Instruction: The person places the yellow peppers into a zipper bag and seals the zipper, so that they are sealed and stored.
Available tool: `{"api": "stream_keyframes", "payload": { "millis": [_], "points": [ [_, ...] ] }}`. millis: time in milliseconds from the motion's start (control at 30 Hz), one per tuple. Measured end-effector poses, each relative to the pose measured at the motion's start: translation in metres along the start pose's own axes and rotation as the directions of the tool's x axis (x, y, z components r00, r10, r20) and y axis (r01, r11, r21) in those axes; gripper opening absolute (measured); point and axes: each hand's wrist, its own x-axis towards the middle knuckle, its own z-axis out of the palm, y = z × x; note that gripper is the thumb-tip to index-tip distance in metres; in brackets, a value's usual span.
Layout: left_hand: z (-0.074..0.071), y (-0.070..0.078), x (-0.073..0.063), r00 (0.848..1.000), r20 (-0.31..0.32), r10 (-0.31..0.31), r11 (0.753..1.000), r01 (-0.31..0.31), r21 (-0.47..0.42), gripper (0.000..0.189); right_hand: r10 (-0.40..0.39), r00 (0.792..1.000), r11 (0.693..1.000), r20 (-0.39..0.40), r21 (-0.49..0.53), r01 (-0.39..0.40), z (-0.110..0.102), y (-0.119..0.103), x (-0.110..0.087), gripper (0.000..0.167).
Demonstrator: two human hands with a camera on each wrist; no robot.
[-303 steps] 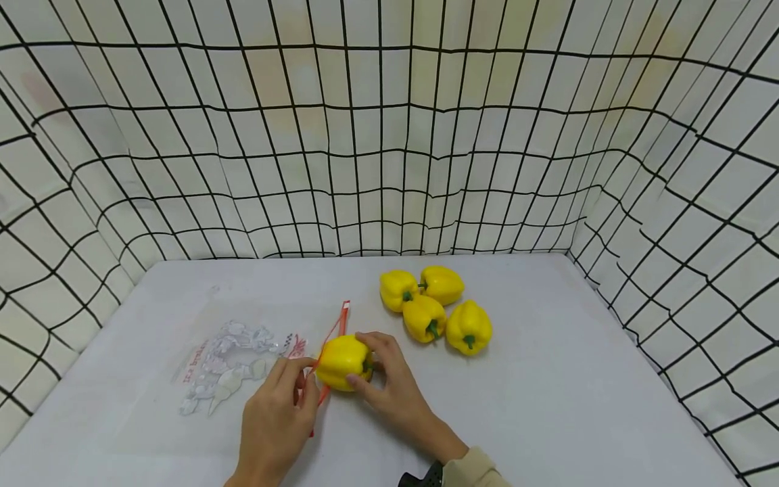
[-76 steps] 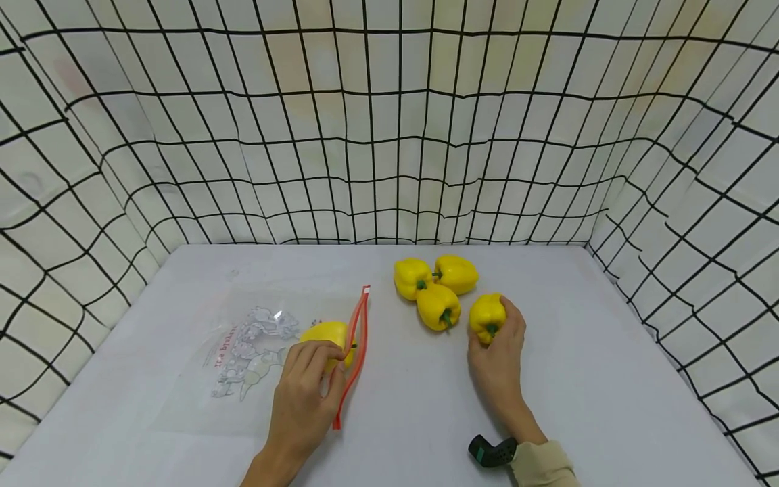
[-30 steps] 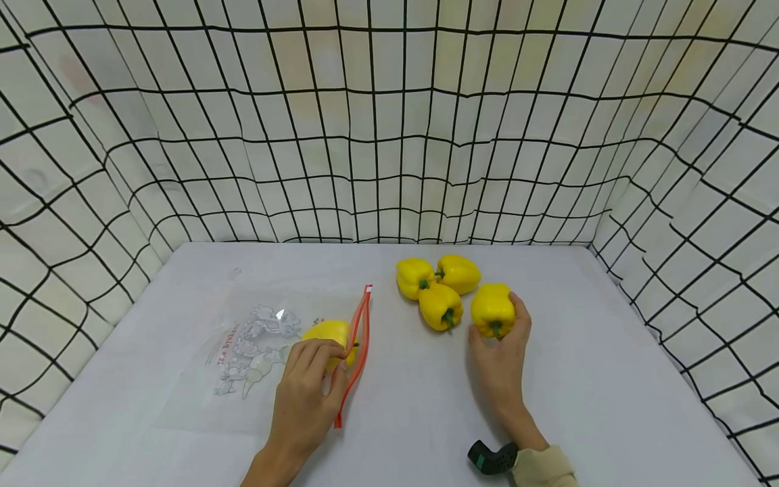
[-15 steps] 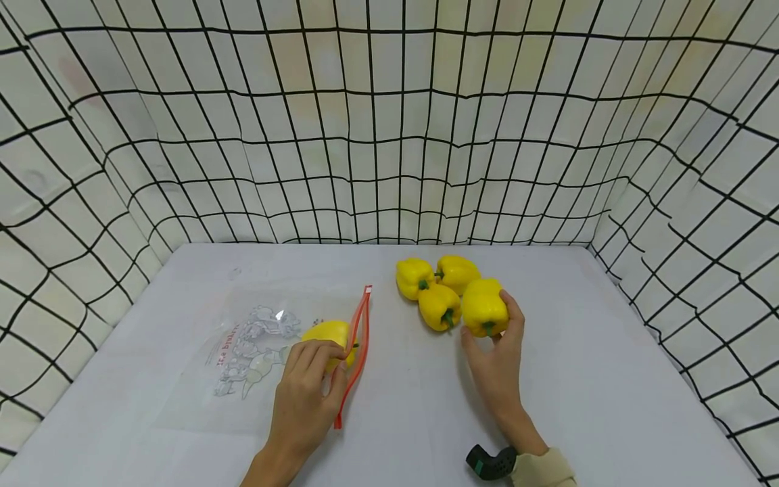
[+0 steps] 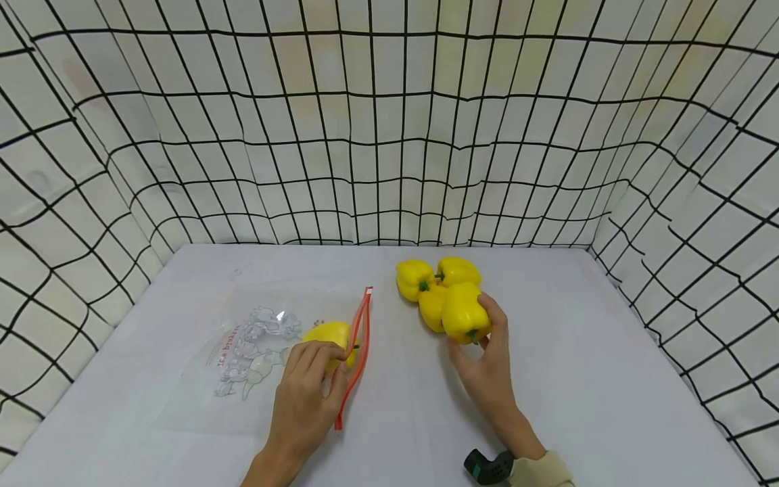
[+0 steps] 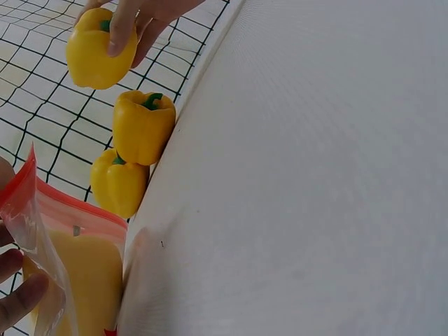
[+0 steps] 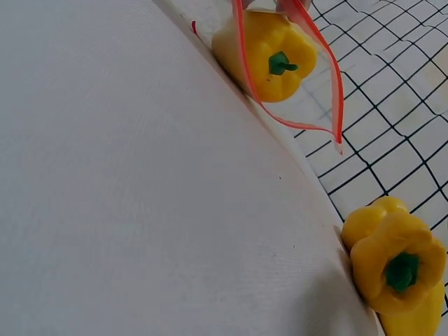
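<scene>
My left hand (image 5: pixel 310 392) pinches the red zip edge (image 5: pixel 363 338) of a clear plastic bag (image 5: pixel 195 406), whose mouth gapes to the right. One yellow bell pepper (image 5: pixel 327 331) lies inside the bag near the mouth, partly behind the left fingers; its green stem (image 7: pixel 280 64) faces out in the right wrist view. My right hand (image 5: pixel 487 372) holds another yellow bell pepper (image 5: pixel 464 311) between thumb and fingers. In the left wrist view this held pepper (image 6: pixel 98 52) is off the table. It partly covers a loose pepper (image 5: pixel 431 308) in the head view.
Two more yellow peppers, a left one (image 5: pixel 414 279) and a right one (image 5: pixel 459 272), rest at the back of the white table (image 5: pixel 578 379). Walls of black grid netting (image 5: pixel 389 145) over white sheeting stand around the table. A black device (image 5: pixel 489 467) is at the right wrist.
Ten seconds ago both hands were at a pepper by the bag mouth; it is now inside. My right hand has since picked up another pepper and moved it left, while the left hand stays put.
</scene>
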Motion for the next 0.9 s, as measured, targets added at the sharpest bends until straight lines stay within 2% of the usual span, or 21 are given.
{"api": "stream_keyframes", "payload": {
  "millis": [333,433,900],
  "points": [
    [-0.0006,0.0008,-0.0002,1.000,0.012,0.000,1.000,0.000,-0.007,0.017,-0.073,0.995,0.996,0.072,0.049,0.070,0.0038,0.0012,-0.0029,0.091],
    [-0.0007,0.0011,0.0001,1.000,0.012,0.000,1.000,0.000,-0.003,0.018,-0.103,0.991,0.994,0.089,0.035,0.100,0.0054,0.0010,-0.0040,0.092],
    [-0.0017,0.0016,0.0012,1.000,0.017,-0.001,1.000,0.001,0.013,0.019,-0.144,0.972,0.989,0.188,0.010,0.145,0.0089,0.0027,-0.0078,0.099]
  ]
}}
